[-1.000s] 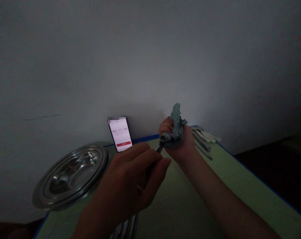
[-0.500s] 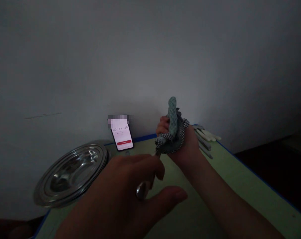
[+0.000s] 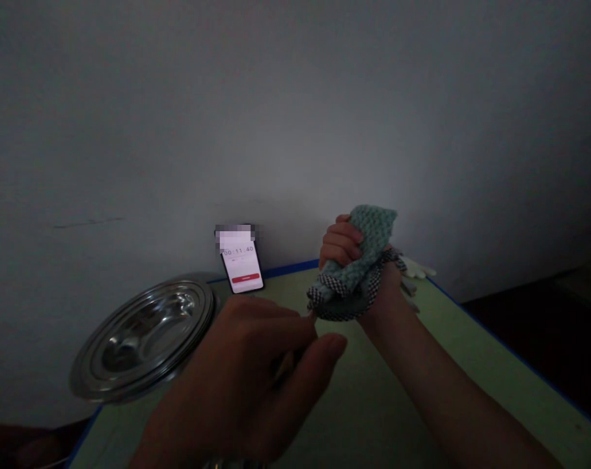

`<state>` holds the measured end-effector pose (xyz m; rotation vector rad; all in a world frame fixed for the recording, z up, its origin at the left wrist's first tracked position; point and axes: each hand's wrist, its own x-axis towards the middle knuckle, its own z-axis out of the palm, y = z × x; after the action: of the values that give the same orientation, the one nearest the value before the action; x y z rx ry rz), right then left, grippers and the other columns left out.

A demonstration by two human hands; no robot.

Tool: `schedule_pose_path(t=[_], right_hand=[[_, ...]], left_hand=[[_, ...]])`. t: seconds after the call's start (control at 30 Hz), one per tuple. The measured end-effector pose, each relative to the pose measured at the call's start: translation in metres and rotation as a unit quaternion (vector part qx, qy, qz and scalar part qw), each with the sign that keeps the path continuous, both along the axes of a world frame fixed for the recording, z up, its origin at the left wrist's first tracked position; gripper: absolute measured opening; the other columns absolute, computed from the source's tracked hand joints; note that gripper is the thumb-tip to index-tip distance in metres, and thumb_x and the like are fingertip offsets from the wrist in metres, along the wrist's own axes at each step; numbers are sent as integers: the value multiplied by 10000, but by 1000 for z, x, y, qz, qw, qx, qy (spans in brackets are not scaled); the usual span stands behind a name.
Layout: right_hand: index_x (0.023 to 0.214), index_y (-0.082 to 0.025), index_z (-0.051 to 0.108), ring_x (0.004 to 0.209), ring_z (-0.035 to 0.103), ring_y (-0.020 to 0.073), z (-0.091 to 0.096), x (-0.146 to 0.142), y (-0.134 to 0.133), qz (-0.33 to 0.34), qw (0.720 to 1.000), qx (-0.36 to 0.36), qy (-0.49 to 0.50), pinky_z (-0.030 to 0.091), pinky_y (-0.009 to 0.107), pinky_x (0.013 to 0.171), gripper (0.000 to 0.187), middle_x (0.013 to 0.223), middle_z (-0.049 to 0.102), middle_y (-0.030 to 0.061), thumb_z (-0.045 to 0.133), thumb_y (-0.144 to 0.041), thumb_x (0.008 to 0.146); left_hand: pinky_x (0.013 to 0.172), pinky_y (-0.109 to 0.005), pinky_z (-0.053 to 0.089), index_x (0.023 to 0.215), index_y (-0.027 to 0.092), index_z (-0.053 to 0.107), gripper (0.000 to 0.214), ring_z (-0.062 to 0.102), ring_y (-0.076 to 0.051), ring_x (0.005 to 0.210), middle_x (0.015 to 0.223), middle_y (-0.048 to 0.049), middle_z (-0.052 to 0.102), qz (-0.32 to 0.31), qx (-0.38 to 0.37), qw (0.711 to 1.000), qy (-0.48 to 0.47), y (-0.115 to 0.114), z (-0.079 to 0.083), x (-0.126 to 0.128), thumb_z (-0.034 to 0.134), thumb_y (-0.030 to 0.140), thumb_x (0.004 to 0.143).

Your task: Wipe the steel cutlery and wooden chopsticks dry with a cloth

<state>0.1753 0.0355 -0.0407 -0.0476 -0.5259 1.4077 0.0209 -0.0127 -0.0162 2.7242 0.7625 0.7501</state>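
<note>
My right hand (image 3: 342, 242) is closed around a bunched green cloth (image 3: 373, 228) with a black-and-white checked edging. A corner of the cloth stands up above the fingers. My left hand (image 3: 249, 365) is in front of it, fingers curled and thumb drawn in towards them. Between the left fingertips and the lower end of the cloth shows a thin bit of metal (image 3: 312, 317). It seems to belong to a piece of cutlery, mostly hidden by the left hand and the cloth; its kind cannot be made out now.
Stacked shiny steel dishes (image 3: 146, 339) stand at the left of the green table (image 3: 373, 397). A phone (image 3: 241, 260) showing a running timer leans on the wall (image 3: 295, 117). Slim pale pieces (image 3: 419, 268) lie behind the right wrist. Something shiny (image 3: 237, 464) shows at the bottom edge.
My right hand and the cloth have shifted right and slightly down, and the cloth has turned to show a broader face. My left thumb has closed in, covering the rounded metal end seen before.
</note>
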Motion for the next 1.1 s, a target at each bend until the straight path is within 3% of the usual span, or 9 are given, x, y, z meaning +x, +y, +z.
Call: schedule_pose_path(t=[0.2, 0.37, 0.6, 0.73, 0.87, 1.1], right_hand=[[596, -209, 405, 386, 143, 58, -2, -23, -7, 60, 992, -105, 40, 205, 157, 339, 195, 475, 207, -91, 387, -280, 777], [576, -207, 369, 329, 168, 44, 6, -24, -4, 72, 978, -177, 79, 156, 159, 318, 264, 419, 237, -97, 342, -265, 832], [595, -192, 376, 307, 319, 27, 13, -10, 4, 32, 976, -195, 88, 247, 131, 329, 311, 409, 403, -76, 287, -256, 887], [602, -199, 348, 317, 354, 31, 14, 8, 6, 4, 983, -140, 115, 284, 131, 331, 260, 423, 420, -71, 322, -276, 848], [606, -205, 322, 331, 382, 36, 9, 20, 9, -13, 987, -98, 129, 307, 136, 344, 235, 439, 425, -66, 305, -286, 826], [604, -193, 346, 306, 289, 21, 3, -3, 7, 37, 980, -144, 135, 218, 133, 338, 272, 402, 342, -89, 277, -265, 857]], left_hand=[[406, -227, 208, 485, 169, 388, 370, 279, -52, 367, 424, 68, 289, 24, 47, 999, -13, 8, -7, 5, 449, 197, 848], [403, -207, 209, 501, 162, 420, 348, 299, -43, 364, 430, 75, 318, 23, 51, 998, -7, 13, -13, 6, 464, 196, 844], [412, -232, 206, 506, 163, 403, 384, 322, -40, 362, 432, 76, 310, -27, 35, 998, 39, 5, -9, 4, 439, 210, 886], [458, -240, 263, 517, 170, 420, 382, 376, -52, 390, 437, 68, 391, -33, 46, 997, 49, -4, -3, -4, 450, 215, 895], [445, -248, 240, 493, 167, 407, 402, 351, -57, 382, 422, 64, 368, -40, 51, 997, 43, -3, -2, -6, 450, 209, 891], [441, -272, 188, 447, 163, 392, 409, 271, -66, 384, 409, 60, 304, -68, 64, 995, -29, 13, -14, 5, 429, 158, 855]])
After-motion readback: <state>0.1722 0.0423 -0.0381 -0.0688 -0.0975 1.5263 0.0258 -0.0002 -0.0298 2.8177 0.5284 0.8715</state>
